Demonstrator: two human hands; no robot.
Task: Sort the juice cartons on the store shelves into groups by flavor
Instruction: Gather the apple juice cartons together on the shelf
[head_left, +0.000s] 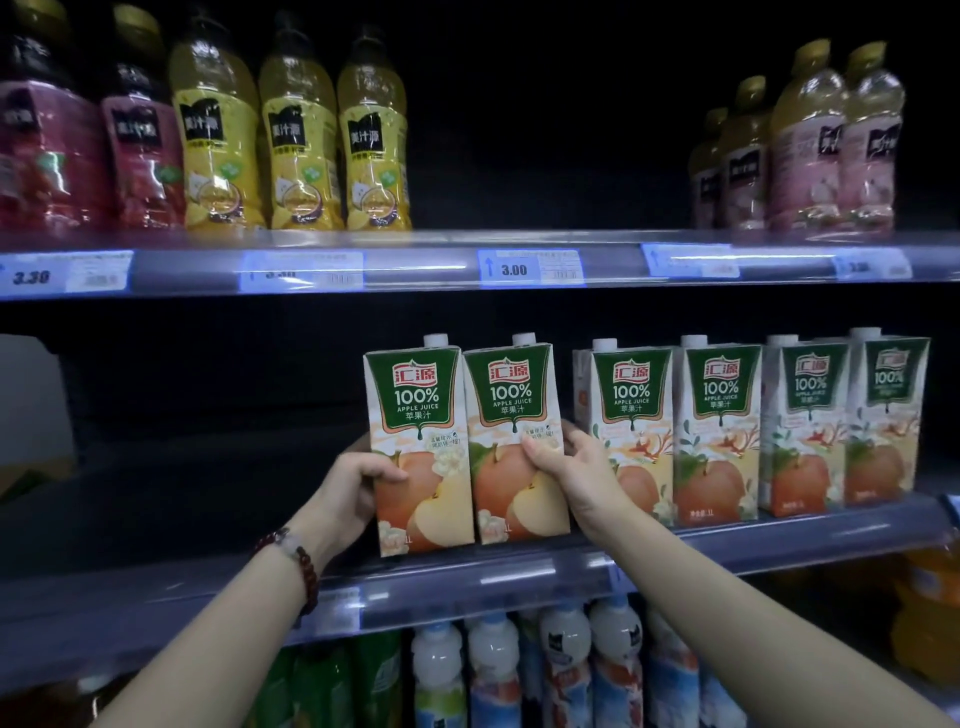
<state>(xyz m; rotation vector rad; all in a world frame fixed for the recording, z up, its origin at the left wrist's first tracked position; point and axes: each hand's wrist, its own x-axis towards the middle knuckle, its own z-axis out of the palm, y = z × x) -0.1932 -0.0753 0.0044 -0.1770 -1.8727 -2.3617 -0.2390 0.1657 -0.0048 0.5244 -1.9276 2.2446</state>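
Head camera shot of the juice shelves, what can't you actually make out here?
- Price tags on the upper shelf rail: most are blurred by glare; only one 3.00 tag reads clearly.
- Fingers of the left hand and right hand: partly hidden behind the two apple juice cartons.
- Red bottles: cut off by the left edge, labels blurred.
- Shelf depth behind the cartons: too dark.

cartons (467, 447): white, green crest, red logo, orange-red apple print. top bottles: dark red (145, 150), yellow (298, 140), pink (810, 150). bracelet (304, 564) dark red beads.
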